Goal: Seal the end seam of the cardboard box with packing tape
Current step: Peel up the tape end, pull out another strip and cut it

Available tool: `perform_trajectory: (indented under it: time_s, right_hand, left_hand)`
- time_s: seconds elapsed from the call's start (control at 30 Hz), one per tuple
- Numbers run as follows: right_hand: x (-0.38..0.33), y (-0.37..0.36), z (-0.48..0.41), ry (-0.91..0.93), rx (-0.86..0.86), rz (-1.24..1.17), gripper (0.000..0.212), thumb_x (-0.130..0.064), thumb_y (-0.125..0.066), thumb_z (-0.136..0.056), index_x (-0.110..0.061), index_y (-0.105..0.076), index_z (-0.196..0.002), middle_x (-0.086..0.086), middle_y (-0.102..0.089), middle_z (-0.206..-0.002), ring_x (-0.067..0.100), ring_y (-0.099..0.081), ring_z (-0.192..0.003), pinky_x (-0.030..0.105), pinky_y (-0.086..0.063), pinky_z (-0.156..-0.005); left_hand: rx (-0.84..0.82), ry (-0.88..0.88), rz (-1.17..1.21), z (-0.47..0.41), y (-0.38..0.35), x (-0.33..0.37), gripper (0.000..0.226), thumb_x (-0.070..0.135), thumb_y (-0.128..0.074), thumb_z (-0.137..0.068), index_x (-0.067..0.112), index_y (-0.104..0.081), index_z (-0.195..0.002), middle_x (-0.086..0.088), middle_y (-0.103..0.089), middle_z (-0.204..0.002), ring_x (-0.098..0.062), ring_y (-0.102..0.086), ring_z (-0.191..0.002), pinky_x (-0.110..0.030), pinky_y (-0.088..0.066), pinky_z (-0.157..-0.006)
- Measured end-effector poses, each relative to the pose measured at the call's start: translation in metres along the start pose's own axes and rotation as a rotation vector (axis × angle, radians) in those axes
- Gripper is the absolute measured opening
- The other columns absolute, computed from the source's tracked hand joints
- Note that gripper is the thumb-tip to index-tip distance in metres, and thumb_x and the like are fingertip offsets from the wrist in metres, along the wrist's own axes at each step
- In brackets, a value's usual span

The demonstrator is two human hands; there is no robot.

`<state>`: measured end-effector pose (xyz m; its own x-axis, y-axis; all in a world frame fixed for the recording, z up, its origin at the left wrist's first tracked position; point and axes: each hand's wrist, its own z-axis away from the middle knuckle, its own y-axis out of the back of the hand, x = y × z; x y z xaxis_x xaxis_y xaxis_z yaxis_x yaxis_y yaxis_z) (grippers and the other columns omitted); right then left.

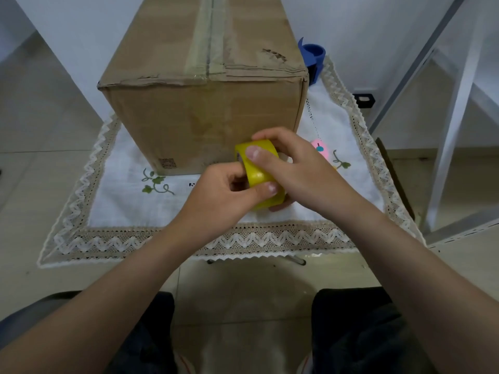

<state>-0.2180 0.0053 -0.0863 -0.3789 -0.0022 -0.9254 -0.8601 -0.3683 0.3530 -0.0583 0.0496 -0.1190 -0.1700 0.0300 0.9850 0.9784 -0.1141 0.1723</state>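
Note:
A tall brown cardboard box [205, 114] stands on the small table, its top seam covered by a strip of clear tape that ends at the near top edge. Just in front of its near face, low and to the right, I hold a yellow roll of packing tape [259, 171] in both hands. My right hand [294, 168] wraps the roll from the right, thumb on its outer band. My left hand [224, 193] pinches the roll's near left side with thumb and fingers. No free tape end is visible.
The table wears a white embroidered cloth with a lace border [189, 238]. A blue tape dispenser [313, 60] stands behind the box's right corner. A white metal rack [453, 125] rises at the right. My knees are below the table's near edge.

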Motion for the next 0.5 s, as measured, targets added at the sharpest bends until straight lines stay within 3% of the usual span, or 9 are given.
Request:
perform_trajectory:
  time_s: [0.1,0.2,0.33,0.4,0.5]
  right_hand:
    - [0.013,0.001,-0.001,0.155,0.029,0.122,0.032,-0.041,-0.07,-0.096,-0.034,-0.067,-0.127,-0.016,-0.071,-0.109,0.011,-0.074,-0.087,0.04,-0.065,-0.063]
    - [0.023,0.002,-0.003,0.266,0.04,0.295,0.036,-0.04,-0.073,-0.094,-0.035,-0.069,-0.13,-0.018,-0.072,-0.117,0.0,-0.069,-0.085,0.022,-0.054,-0.073]
    - [0.027,-0.001,-0.007,0.277,0.02,0.348,0.034,-0.031,-0.068,-0.098,-0.031,-0.067,-0.133,-0.017,-0.07,-0.117,-0.017,-0.06,-0.079,0.005,-0.042,-0.068]
    - [0.028,-0.001,-0.01,0.236,-0.008,0.336,0.038,-0.034,-0.065,-0.1,-0.032,-0.063,-0.137,-0.016,-0.07,-0.118,-0.014,-0.062,-0.08,0.01,-0.046,-0.069]
    - [0.027,-0.001,-0.01,0.151,-0.063,0.245,0.042,-0.037,-0.066,-0.099,-0.032,-0.058,-0.141,-0.011,-0.071,-0.123,-0.001,-0.069,-0.086,0.029,-0.062,-0.063]
  left_hand:
    - [0.038,0.045,-0.042,0.005,0.008,-0.006,0.016,0.018,-0.077,-0.092,0.005,-0.079,-0.1,-0.026,-0.076,-0.099,-0.04,-0.074,-0.098,-0.06,-0.056,-0.095]
    - [0.084,0.081,-0.078,0.007,0.013,-0.01,0.012,0.016,-0.076,-0.093,0.01,-0.08,-0.103,-0.02,-0.079,-0.099,-0.034,-0.074,-0.098,-0.052,-0.059,-0.094]
    - [0.078,0.074,-0.152,0.006,0.017,-0.011,0.011,0.017,-0.08,-0.09,0.009,-0.079,-0.097,-0.028,-0.074,-0.096,-0.049,-0.069,-0.096,-0.065,-0.055,-0.091]
    - [0.045,0.089,-0.199,0.005,0.017,-0.013,0.009,0.013,-0.079,-0.09,0.007,-0.079,-0.097,-0.029,-0.074,-0.096,-0.049,-0.068,-0.094,-0.066,-0.054,-0.09]
    - [-0.009,0.131,-0.223,0.005,0.015,-0.014,0.01,0.012,-0.079,-0.09,0.01,-0.079,-0.099,-0.025,-0.076,-0.097,-0.048,-0.069,-0.095,-0.066,-0.054,-0.09]
